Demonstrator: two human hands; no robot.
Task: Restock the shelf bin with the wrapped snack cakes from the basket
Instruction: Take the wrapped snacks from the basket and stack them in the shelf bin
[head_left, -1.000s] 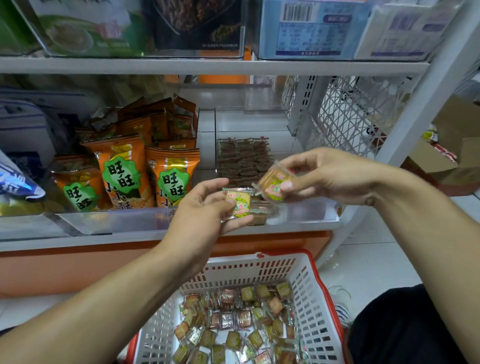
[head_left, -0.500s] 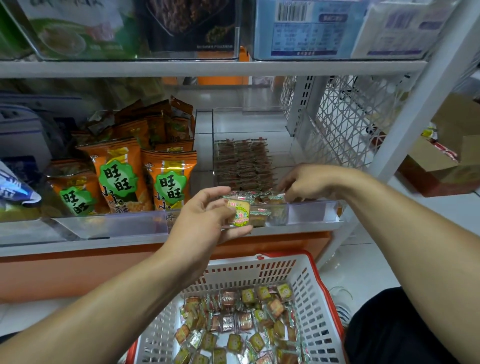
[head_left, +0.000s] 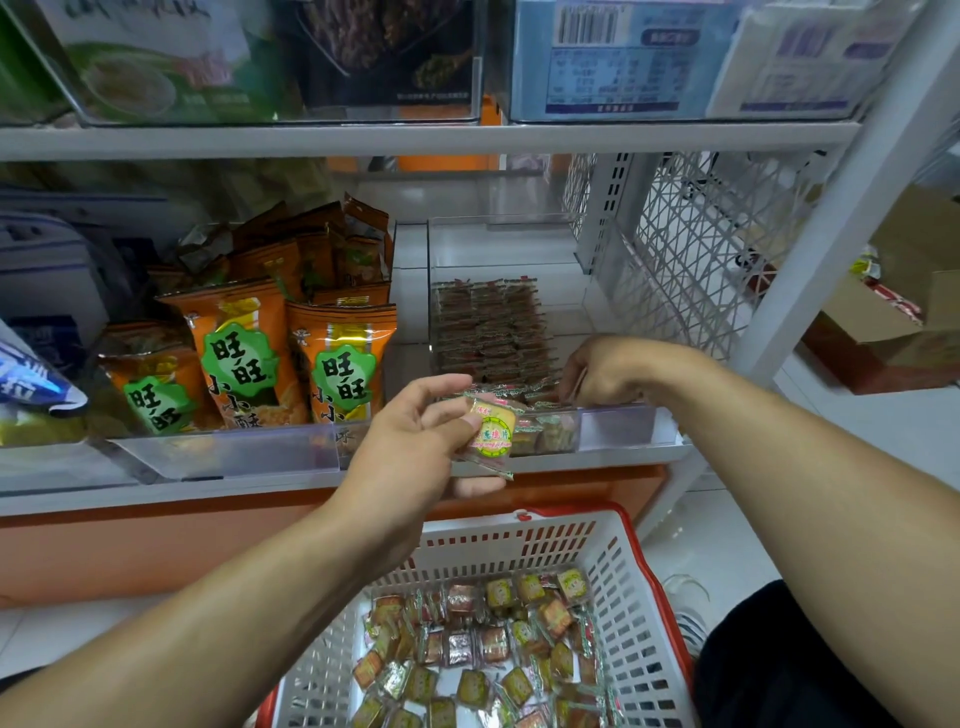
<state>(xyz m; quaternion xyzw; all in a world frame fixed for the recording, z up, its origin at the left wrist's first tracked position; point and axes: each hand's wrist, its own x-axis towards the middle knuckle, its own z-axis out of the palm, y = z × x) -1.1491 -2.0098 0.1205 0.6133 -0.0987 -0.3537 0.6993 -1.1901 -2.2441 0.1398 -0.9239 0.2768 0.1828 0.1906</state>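
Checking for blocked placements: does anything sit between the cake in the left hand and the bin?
Only the bin's low clear front lip lies between; the cake in the left hand is held level with it. The right hand occupies the bin's right front corner.

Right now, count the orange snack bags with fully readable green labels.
3, in the left bin: left bag, middle bag, right bag. More orange bags stand behind, labels hidden.
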